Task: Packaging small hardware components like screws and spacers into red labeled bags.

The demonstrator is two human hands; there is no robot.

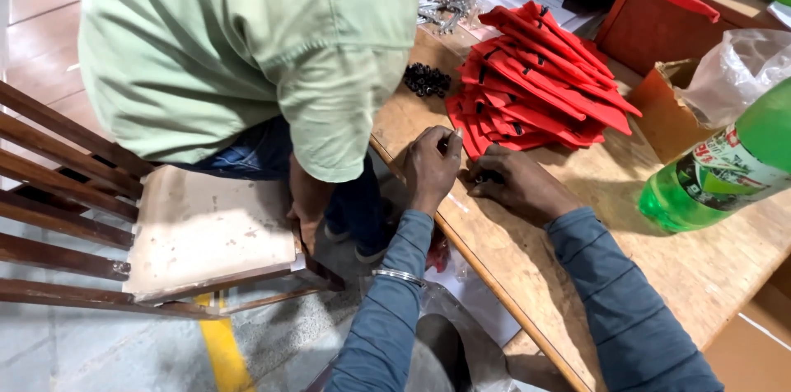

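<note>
My left hand and my right hand meet at the near edge of a wooden table, fingers pinched together on a small dark piece I cannot make out. Both touch the lower edge of a fanned stack of red fabric pieces with black slots. A little heap of small black parts lies left of the stack. My sleeves are blue-grey, with a metal bangle on the left wrist.
Another person in a pale green shirt bends over a worn wooden chair on my left. A green plastic bottle lies at right beside a cardboard box holding a clear bag. Metal hardware sits at the back.
</note>
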